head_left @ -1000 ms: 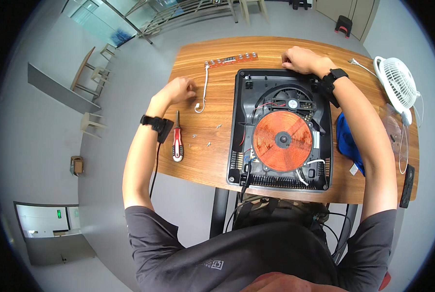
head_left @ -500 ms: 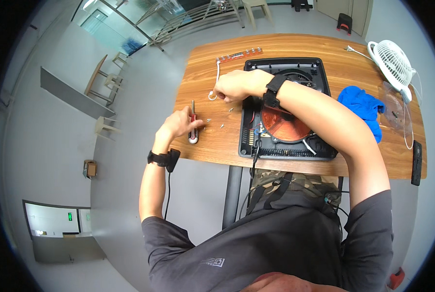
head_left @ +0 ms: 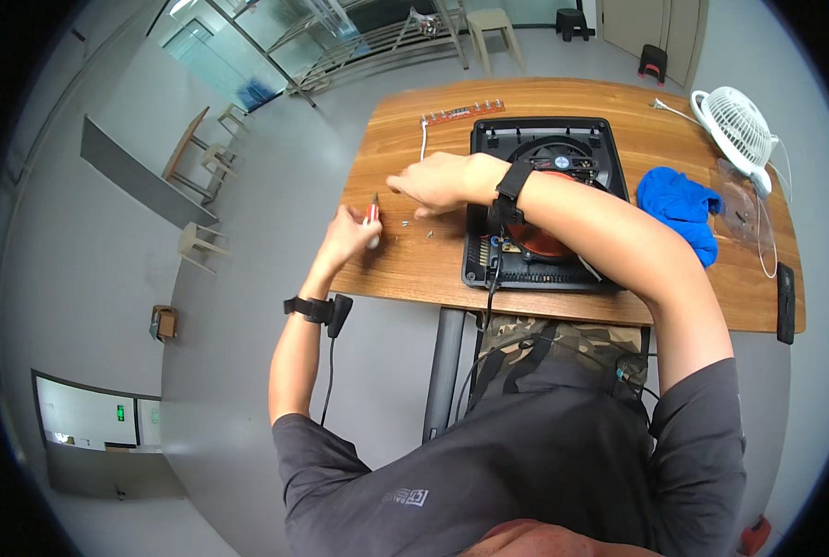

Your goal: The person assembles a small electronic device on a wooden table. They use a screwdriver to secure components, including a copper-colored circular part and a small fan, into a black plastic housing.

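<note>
My left hand [head_left: 347,234] is closed around the red and white handle of a screwdriver [head_left: 373,212], whose short metal shaft points away from me at the table's left side. Reaching across from the right, my right hand [head_left: 437,182] hovers just beyond and right of the screwdriver, its fingers apart and nothing seen in them. Several small screws [head_left: 430,234] lie on the wood between the screwdriver and an opened induction cooker [head_left: 479,265]. The cooker is a black housing with a copper coil [head_left: 537,243] and a round fan [head_left: 561,161]; my right forearm covers part of it.
A red circuit strip [head_left: 461,113] with a white cable lies at the back of the wooden table [head_left: 391,278]. On the right are a blue cloth [head_left: 679,213], a clear plastic bag [head_left: 741,213], a white fan [head_left: 734,125] and a black bar-shaped object [head_left: 785,302].
My left fingers, earlier spread over the screwdriver, have closed on its handle. My right hand has moved left toward the screwdriver, and its fingers have opened out. The view has shifted slightly.
</note>
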{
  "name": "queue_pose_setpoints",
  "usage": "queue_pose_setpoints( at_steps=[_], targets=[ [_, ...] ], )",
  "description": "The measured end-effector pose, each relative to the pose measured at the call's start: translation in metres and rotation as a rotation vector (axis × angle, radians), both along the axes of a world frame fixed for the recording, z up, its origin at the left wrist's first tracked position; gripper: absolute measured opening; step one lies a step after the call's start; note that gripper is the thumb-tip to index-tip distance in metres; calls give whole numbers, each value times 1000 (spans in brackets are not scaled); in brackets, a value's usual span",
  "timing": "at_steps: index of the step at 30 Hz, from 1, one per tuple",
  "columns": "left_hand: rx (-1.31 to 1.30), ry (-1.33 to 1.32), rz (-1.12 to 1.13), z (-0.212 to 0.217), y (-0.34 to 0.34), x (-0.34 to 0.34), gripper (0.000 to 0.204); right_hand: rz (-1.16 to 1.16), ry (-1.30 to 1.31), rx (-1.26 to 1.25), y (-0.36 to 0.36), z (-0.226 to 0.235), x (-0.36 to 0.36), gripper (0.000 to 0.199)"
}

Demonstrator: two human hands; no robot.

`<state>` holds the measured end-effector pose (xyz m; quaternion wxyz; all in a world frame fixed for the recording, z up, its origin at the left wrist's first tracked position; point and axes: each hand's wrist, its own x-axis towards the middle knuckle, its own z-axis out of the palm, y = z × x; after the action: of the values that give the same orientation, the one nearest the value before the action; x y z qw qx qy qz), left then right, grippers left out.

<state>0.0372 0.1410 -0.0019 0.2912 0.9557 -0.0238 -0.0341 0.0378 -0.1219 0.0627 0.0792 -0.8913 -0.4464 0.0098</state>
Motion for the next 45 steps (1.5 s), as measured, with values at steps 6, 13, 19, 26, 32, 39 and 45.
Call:
queue_pose_setpoints(
  at_steps=[6, 13, 19, 26, 32, 39, 45],
  targets=[
    [-484, 155, -71, 77, -47, -18, 41, 58, -89, 199, 1, 14, -1, 57],
    [-623, 140, -272, 108, -98, -28, 30, -57, -231, 387, -40, 21, -3, 30],
    [-24, -255, -454, 29, -86, 25, 27, -250, -96, 540, -117, 42, -8, 32],
    [339, -301, -563, -21, -113, 38, 23, -346, -270, 549, -155, 59, -2, 38],
    [294, -307, -603, -40, -114, 40, 19, -410, -354, 494, -177, 66, -11, 43],
    [303, -333, -574, -34, -124, 29, 11, -478, -362, 498, -203, 52, -13, 47],
    [57, -391, -447, -6, -123, 57, 12, -523, -360, 542, -218, 62, -22, 46]
  ],
)
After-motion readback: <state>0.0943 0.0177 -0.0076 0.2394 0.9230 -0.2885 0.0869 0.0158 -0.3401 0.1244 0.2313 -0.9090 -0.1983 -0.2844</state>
